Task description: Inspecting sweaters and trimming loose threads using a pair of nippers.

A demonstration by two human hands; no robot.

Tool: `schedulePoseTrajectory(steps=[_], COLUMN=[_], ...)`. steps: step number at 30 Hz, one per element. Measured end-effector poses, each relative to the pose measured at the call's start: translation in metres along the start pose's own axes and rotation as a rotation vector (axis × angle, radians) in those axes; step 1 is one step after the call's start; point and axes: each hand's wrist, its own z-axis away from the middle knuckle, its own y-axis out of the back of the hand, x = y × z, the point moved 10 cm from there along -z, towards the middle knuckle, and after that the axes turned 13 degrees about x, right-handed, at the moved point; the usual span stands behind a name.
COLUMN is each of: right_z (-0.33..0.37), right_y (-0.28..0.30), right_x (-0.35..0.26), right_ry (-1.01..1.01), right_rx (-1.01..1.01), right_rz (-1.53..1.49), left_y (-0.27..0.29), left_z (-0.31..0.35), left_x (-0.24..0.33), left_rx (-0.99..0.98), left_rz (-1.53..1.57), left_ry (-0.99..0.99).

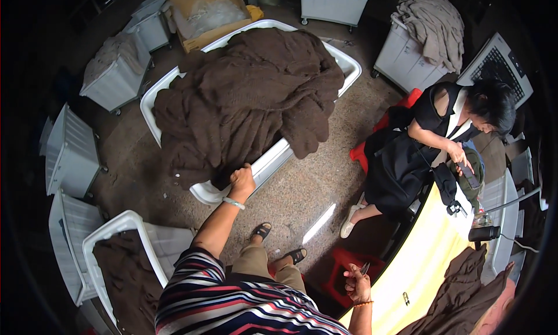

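My left hand (243,181) is closed at the near rim of a large white wheeled bin (273,163), its fingers partly hidden from above. Dark brown knitted fabric (250,85) is heaped high in that bin and hangs over the near side, right beside my knuckles. Down at the right, my right hand (358,284) is closed round a small metal tool (365,268) that looks like thread snips. It is held beside the edge of a pale yellow table (383,288).
A seated person (424,131) holds a phone (468,176) at the right. Brown garments (453,294) and a small dark item (406,298) lie on the table. A red stool (343,271) stands beneath. Another bin of brown fabric (131,277) is at lower left; several white bins line the surroundings.
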Motion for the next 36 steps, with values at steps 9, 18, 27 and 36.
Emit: schedulePoseTrajectory(steps=[9,18,27,36], right_z=[-0.009,0.025,0.056,0.098], right_y=[0.054,0.033,0.072,0.027], right_x=[0.006,-0.008,0.071,0.079], right_ry=[0.005,0.162,0.177,0.252], right_rx=[0.001,-0.036,0.237,0.273], right_rz=[0.019,0.074,0.043,0.039], left_y=[0.012,-0.021,-0.018,0.06], left_z=[0.094,0.172,0.237,0.237], left_x=[0.096,0.205,0.258,0.255], left_rx=[-0.197,-0.465,-0.532,-0.51], left_rz=[0.093,0.398,0.695,1.089], left_ry=[-0.004,0.029,-0.037,-0.292])
